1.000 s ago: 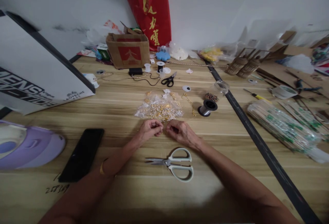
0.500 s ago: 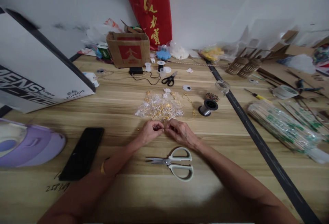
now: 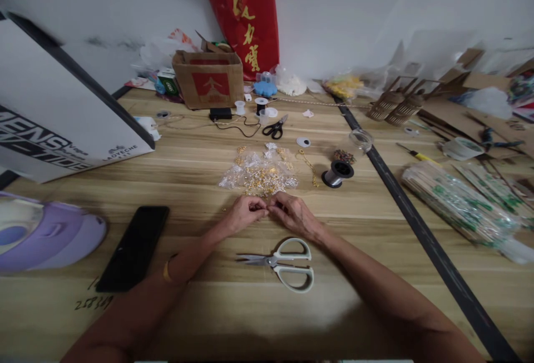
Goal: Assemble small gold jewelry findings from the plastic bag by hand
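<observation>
My left hand (image 3: pixel 247 212) and my right hand (image 3: pixel 293 212) meet fingertip to fingertip at the middle of the table. Both are closed in a pinch; whatever lies between the fingers is too small to name. Just beyond them spreads a heap of small gold and silver jewelry findings (image 3: pixel 267 178), partly on clear plastic bags (image 3: pixel 233 174). White-handled scissors (image 3: pixel 277 263) lie between my forearms, blades pointing left. A gold chain (image 3: pixel 309 168) rests right of the heap, beside a spool of thin wire or clear thread (image 3: pixel 337 174).
A black phone (image 3: pixel 133 249) and a purple visor-like object (image 3: pixel 62 235) lie at left, below a large white box (image 3: pixel 67 107). Black scissors (image 3: pixel 275 128), a jar of beads (image 3: pixel 354 145) and a paper bag (image 3: pixel 214 82) stand farther back. Plastic-wrapped sticks (image 3: pixel 459 202) lie right.
My left fingertips have shifted very slightly right, closer against the right ones. The rest looks unchanged.
</observation>
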`<state>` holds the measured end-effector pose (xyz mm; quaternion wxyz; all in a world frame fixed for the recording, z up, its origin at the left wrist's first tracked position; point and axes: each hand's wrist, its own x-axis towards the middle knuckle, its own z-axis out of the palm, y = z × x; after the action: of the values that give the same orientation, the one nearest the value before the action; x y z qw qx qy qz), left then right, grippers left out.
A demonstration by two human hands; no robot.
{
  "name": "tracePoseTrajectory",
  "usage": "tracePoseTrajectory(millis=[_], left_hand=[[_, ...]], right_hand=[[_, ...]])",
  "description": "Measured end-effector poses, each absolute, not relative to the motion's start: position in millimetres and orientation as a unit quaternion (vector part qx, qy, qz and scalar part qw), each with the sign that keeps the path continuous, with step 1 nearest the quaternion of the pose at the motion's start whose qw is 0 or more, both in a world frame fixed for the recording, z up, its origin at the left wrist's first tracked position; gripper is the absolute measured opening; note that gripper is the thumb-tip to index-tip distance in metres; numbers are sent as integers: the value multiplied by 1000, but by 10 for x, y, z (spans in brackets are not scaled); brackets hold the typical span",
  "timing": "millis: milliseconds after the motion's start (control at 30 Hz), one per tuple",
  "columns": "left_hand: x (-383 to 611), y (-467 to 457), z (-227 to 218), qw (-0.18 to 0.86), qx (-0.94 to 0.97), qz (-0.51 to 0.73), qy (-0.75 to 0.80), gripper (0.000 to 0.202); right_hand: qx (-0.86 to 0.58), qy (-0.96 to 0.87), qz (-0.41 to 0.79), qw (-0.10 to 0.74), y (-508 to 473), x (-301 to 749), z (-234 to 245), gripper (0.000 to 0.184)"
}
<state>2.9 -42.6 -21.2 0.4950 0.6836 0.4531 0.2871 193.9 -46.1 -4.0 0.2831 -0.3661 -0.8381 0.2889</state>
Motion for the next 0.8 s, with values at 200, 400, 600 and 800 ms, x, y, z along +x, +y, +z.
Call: tracePoseTrajectory(millis=[200, 400, 600, 800], left_hand=[[35, -423, -246, 489, 684, 280, 463, 15], [33, -424, -183, 554, 635, 291, 453, 18], [10, -402, -169, 621, 579, 306, 432, 27], [-2, -401, -156, 628, 573, 309, 426, 31]], right_hand=[[-377, -829, 301, 283, -462, 1935, -35, 9], [-378, -829, 282, 300, -443, 1943, -66, 11], [-358, -836, 199, 364, -452, 1956, -39, 14], [-350, -866, 196, 300, -496, 1932, -58, 7]])
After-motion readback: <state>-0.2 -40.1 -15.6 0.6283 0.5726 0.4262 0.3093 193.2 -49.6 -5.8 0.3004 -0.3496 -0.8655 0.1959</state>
